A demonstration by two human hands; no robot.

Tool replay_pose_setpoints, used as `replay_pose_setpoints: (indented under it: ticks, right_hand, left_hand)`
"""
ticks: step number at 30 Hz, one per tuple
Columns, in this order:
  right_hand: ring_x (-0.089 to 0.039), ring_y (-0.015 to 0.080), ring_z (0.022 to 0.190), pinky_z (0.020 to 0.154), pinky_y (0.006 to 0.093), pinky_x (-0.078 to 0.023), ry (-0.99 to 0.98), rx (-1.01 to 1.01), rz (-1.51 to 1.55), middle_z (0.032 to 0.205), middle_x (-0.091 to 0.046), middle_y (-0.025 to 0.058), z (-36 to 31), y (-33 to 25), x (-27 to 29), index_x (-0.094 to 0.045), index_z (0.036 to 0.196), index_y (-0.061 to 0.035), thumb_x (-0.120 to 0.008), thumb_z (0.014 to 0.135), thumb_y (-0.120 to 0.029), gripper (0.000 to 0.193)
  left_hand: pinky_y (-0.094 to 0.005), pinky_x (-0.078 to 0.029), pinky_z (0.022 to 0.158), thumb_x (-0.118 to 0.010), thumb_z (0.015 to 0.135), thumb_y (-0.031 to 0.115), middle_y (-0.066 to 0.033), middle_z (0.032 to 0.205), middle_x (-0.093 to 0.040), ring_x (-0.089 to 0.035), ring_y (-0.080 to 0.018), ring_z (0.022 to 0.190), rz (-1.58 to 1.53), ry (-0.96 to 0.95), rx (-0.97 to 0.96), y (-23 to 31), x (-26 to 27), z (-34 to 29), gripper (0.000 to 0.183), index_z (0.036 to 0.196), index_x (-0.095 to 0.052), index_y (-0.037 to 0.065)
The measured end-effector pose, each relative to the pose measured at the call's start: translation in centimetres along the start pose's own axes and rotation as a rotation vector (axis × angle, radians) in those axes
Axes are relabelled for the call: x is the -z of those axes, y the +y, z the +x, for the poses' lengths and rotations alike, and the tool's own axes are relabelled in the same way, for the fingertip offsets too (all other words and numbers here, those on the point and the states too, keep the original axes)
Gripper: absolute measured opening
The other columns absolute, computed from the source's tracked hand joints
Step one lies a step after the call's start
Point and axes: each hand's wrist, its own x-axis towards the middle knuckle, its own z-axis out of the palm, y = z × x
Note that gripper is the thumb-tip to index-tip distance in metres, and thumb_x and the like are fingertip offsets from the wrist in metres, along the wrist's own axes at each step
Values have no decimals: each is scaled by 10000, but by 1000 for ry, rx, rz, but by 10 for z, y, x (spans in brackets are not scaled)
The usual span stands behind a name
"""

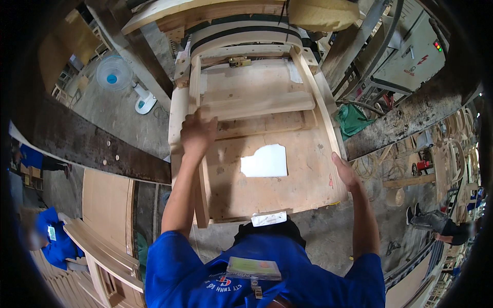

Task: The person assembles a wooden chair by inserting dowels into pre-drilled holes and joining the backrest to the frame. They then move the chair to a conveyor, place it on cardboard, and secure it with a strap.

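Observation:
A light wooden chair frame (322, 110) lies on a plywood-topped bench (226, 190), its two long side rails running toward me and a curved piece (246, 46) across the far end. Between the rails sits a flat wooden crosspiece (262, 104). My left hand (197, 134) is over the left rail beside the crosspiece's left end, its fingers bent and closed on the frame. Farther down on the right, my right hand (346, 172) grips the near part of the right rail; its fingers are partly hidden behind the wood.
A white paper piece (264, 160) lies on the bench, with a small metal fitting (240, 61) near the far end. Dark beams (411, 120) flank the bench. A fan (114, 73) stands left, an electrical cabinet (405, 56) right. Co-workers (54, 238) are off to both sides.

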Motion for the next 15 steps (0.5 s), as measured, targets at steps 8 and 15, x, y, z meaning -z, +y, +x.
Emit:
replay_pose_setpoints:
  ticks: [8, 15]
  right_hand:
    - [-641, 155, 650, 537, 327, -573, 31, -3, 22, 888, -662, 74, -4, 0, 0, -606, 1332, -4, -485, 1066, -585, 650]
    - [-636, 160, 643, 542, 334, -557, 75, 21, -27, 896, -661, 82, -3, -2, -4, -596, 1331, 13, -488, 1044, -626, 708]
  left_hand:
    - [-568, -506, 974, -690, 939, 470, -264, 1238, -647, -633, -452, 1100, 81, 88, -79, -19, -12, -12, 696, 1448, -542, 18]
    - [-301, -505, 462, -579, 1072, 298, -78, 870, -588, -576, -146, 533, -1001, -491, 663, -38, 29, -128, 466, 1443, -396, 84]
